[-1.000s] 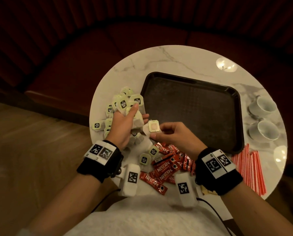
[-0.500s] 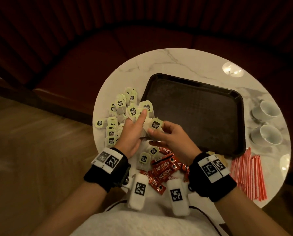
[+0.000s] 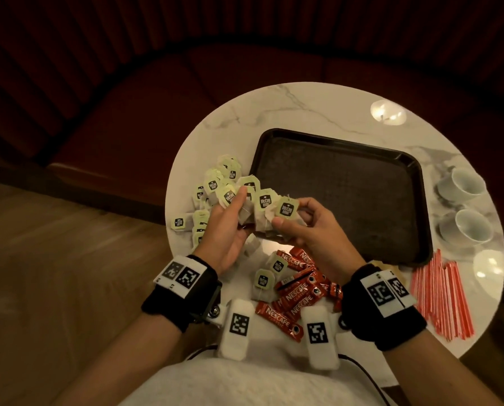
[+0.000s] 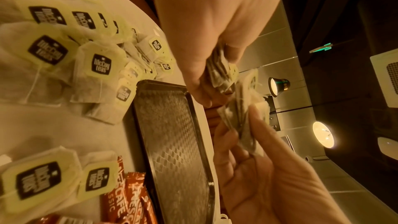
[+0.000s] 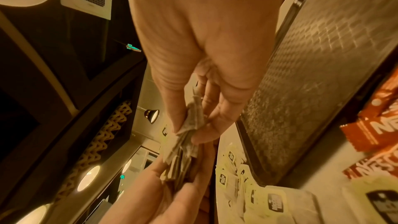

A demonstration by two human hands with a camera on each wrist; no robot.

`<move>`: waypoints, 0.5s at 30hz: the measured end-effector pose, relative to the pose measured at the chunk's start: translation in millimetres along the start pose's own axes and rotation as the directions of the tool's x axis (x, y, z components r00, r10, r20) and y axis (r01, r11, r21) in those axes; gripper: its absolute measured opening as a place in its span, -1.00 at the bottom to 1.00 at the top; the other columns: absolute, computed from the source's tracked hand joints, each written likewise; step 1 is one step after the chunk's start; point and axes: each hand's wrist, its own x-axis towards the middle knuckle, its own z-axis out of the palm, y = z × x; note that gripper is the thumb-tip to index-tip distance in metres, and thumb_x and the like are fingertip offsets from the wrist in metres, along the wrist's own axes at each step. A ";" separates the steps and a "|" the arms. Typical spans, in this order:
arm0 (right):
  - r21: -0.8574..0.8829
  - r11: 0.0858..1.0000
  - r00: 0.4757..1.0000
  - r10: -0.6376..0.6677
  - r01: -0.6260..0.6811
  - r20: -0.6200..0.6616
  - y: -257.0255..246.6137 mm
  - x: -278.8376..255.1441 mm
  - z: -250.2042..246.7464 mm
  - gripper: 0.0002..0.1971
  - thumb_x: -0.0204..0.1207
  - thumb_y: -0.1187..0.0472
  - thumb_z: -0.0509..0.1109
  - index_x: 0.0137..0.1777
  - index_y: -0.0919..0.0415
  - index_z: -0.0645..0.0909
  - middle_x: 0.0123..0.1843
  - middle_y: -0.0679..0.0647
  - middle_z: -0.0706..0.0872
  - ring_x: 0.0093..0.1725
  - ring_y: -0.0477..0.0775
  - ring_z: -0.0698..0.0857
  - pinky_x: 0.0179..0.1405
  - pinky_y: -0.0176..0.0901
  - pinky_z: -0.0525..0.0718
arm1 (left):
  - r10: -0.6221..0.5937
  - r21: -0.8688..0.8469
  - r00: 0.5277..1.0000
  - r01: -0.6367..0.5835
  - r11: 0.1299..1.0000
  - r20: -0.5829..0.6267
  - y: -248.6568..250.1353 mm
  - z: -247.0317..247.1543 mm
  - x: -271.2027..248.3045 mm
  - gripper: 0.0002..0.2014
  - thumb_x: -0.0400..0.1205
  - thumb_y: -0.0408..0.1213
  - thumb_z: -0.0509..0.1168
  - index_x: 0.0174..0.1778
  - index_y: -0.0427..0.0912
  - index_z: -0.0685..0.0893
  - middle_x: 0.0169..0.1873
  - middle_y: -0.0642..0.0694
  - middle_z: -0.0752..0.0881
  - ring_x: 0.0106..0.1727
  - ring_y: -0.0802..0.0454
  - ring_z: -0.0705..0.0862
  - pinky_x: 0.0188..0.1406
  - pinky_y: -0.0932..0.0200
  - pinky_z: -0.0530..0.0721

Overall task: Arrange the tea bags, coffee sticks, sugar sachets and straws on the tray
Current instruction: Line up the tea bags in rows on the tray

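Observation:
Above the table's left part, my left hand (image 3: 239, 212) grips a fanned bunch of tea bags (image 3: 262, 202) with pale green tags. My right hand (image 3: 292, 213) pinches the right end of that bunch between thumb and fingers, at the tag (image 3: 286, 208). In the wrist views both hands hold the tea bags (image 4: 241, 117) (image 5: 189, 125) edge-on. More tea bags (image 3: 212, 186) lie heaped left of the dark tray (image 3: 341, 171), whose textured floor is bare. Red coffee sticks (image 3: 297, 291) lie near my wrists. Red straws (image 3: 441, 294) lie at the right. I see no sugar sachets.
Two white cups (image 3: 462, 183) (image 3: 473, 227) stand right of the tray on the round marble table (image 3: 303, 109). A few loose tea bags (image 3: 265, 279) lie among the coffee sticks. A dark red sofa curves behind the table.
My right hand carried a single tea bag over to the bunch in my left hand. Both hands now hold the bunch together, a little nearer the tray's left edge.

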 end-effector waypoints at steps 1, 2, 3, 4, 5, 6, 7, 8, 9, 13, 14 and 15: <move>0.016 1.000 1.000 -0.006 0.006 -0.007 0.1 0.7 2.3 -0.57 0.50 0.40 0.48 0.34 0.40 0.48 0.12 0.20 0.82 -0.03 0.11 0.83 -0.15 -0.18 0.80 | -0.004 0.000 1.000 0.004 1.000 -0.003 1.8 -1.7 1.9 -0.67 0.73 -0.24 0.22 0.42 -0.19 0.51 0.16 -0.25 0.77 0.16 -0.15 0.77 0.18 -0.13 0.73; 0.034 0.999 1.000 -0.011 0.011 -0.011 -0.4 1.5 4.7 -0.59 0.51 0.40 0.47 0.34 0.37 0.50 0.13 0.19 0.82 -0.01 0.11 0.84 -0.15 -0.19 0.79 | -0.005 0.000 1.000 0.005 1.000 -0.003 2.9 -3.5 4.0 -0.62 0.73 -0.24 0.23 0.47 -0.19 0.47 0.17 -0.26 0.76 0.16 -0.15 0.77 0.19 -0.14 0.73; 0.055 0.998 1.000 -0.013 0.014 -0.014 -0.7 2.3 6.8 -0.61 0.52 0.40 0.45 0.34 0.35 0.52 0.14 0.19 0.82 0.01 0.11 0.84 -0.15 -0.21 0.77 | -0.005 -0.001 1.000 0.005 1.000 0.005 4.2 -4.8 5.7 -0.60 0.72 -0.25 0.24 0.49 -0.19 0.45 0.18 -0.26 0.76 0.17 -0.15 0.77 0.19 -0.13 0.73; 0.082 0.997 1.000 -0.015 0.016 -0.014 -1.4 3.4 8.9 -0.63 0.54 0.40 0.44 0.34 0.34 0.54 0.15 0.19 0.82 0.02 0.10 0.84 -0.16 -0.22 0.77 | -0.006 0.000 1.000 0.006 1.000 0.016 5.4 -5.8 7.1 -0.60 0.72 -0.26 0.24 0.49 -0.20 0.45 0.19 -0.26 0.76 0.18 -0.15 0.77 0.19 -0.12 0.73; 0.108 0.994 1.000 -0.013 0.014 -0.010 -1.9 4.5 10.5 -0.65 0.55 0.40 0.42 0.33 0.33 0.57 0.16 0.19 0.81 0.03 0.09 0.84 -0.16 -0.23 0.76 | -0.008 0.003 1.000 0.008 1.000 0.030 6.4 -6.1 8.0 -0.63 0.72 -0.27 0.23 0.47 -0.19 0.47 0.19 -0.25 0.76 0.18 -0.14 0.76 0.19 -0.10 0.73; 0.127 0.992 1.000 -0.008 0.009 -0.004 -2.3 5.8 12.2 -0.67 0.56 0.39 0.40 0.32 0.32 0.59 0.16 0.19 0.82 0.04 0.08 0.83 -0.15 -0.24 0.76 | -0.009 0.007 0.999 0.009 1.000 0.044 7.4 -6.4 8.7 -0.66 0.72 -0.28 0.23 0.43 -0.18 0.50 0.19 -0.24 0.76 0.19 -0.13 0.76 0.20 -0.08 0.72; 0.131 0.991 1.000 -0.004 0.004 0.004 -2.4 7.4 14.0 -0.69 0.57 0.38 0.39 0.32 0.31 0.60 0.16 0.18 0.82 0.04 0.07 0.83 -0.14 -0.24 0.76 | -0.012 0.012 0.998 0.011 1.000 0.059 8.3 -6.2 8.6 -0.70 0.73 -0.28 0.22 0.38 -0.18 0.54 0.18 -0.23 0.77 0.18 -0.12 0.76 0.21 -0.06 0.72; 0.122 0.993 1.000 0.002 -0.003 0.008 -2.3 8.8 16.2 -0.70 0.59 0.37 0.38 0.31 0.32 0.61 0.15 0.18 0.82 0.03 0.06 0.83 -0.14 -0.25 0.76 | -0.016 0.015 0.997 0.015 1.000 0.075 8.9 -5.7 8.5 -0.74 0.73 -0.27 0.21 0.33 -0.17 0.57 0.16 -0.23 0.77 0.18 -0.11 0.77 0.19 -0.03 0.72; 0.104 0.994 1.000 0.010 -0.010 0.006 -1.7 10.7 18.5 -0.70 0.60 0.35 0.37 0.31 0.34 0.61 0.14 0.18 0.82 0.01 0.05 0.83 -0.15 -0.26 0.75 | -0.023 0.018 0.995 0.021 1.000 0.092 9.3 -5.4 8.6 -0.77 0.73 -0.27 0.20 0.28 -0.17 0.60 0.15 -0.22 0.78 0.17 -0.09 0.77 0.15 0.01 0.74; 0.066 0.997 0.999 0.050 -0.050 -0.004 2.5 17.6 29.0 -0.70 0.62 0.32 0.36 0.33 0.37 0.61 0.28 0.32 0.74 0.12 0.21 0.70 0.11 -0.04 0.80 | -0.062 0.012 0.991 0.061 0.998 0.120 10.4 -2.8 10.9 -0.79 0.74 -0.22 0.19 0.16 -0.20 0.65 0.05 -0.19 0.82 0.09 -0.05 0.80 -0.01 0.11 0.77; 0.071 0.996 0.998 0.060 -0.060 -0.005 3.3 19.2 31.4 -0.69 0.62 0.31 0.35 0.34 0.37 0.61 0.30 0.34 0.72 0.17 0.25 0.68 0.28 0.08 0.71 | -0.073 0.018 0.988 0.072 0.997 0.132 11.0 -1.9 11.4 -0.79 0.74 -0.20 0.17 0.11 -0.18 0.68 0.00 -0.16 0.83 0.05 -0.02 0.81 -0.02 0.12 0.77; 0.075 0.995 0.998 0.067 -0.066 -0.004 4.0 20.2 33.2 -0.69 0.63 0.31 0.35 0.34 0.36 0.61 0.31 0.35 0.71 0.20 0.27 0.66 0.38 0.19 0.62 | -0.085 0.035 0.985 0.080 0.996 0.153 11.5 -0.9 11.4 -0.77 0.74 -0.18 0.16 0.06 -0.15 0.71 -0.03 -0.13 0.84 0.02 0.00 0.81 -0.01 0.13 0.77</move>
